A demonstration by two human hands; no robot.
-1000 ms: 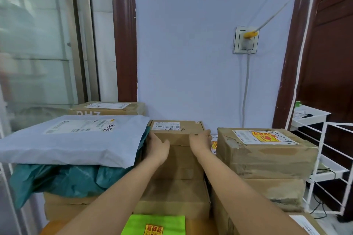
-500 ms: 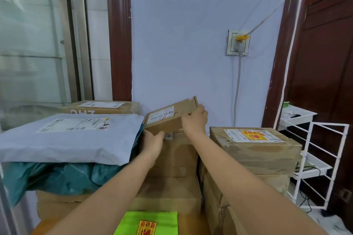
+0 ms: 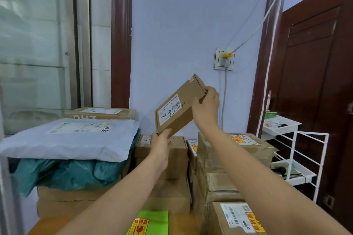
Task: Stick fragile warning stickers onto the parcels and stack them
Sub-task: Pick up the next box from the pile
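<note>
Lifted off the middle stack now, small cardboard box (image 3: pixel 178 106) tilts midair, left hand (image 3: pixel 160 146) pinching its near corner, right hand (image 3: pixel 207 107) gripping the far end. No sticker on it yet; right-hand parcels (image 3: pixel 241 140) done.

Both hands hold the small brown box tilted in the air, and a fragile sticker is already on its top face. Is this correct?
Not quite. In the head view the small brown box, held tilted by the left hand and right hand, shows only a white shipping label and pen marks, no fragile sticker.
</note>
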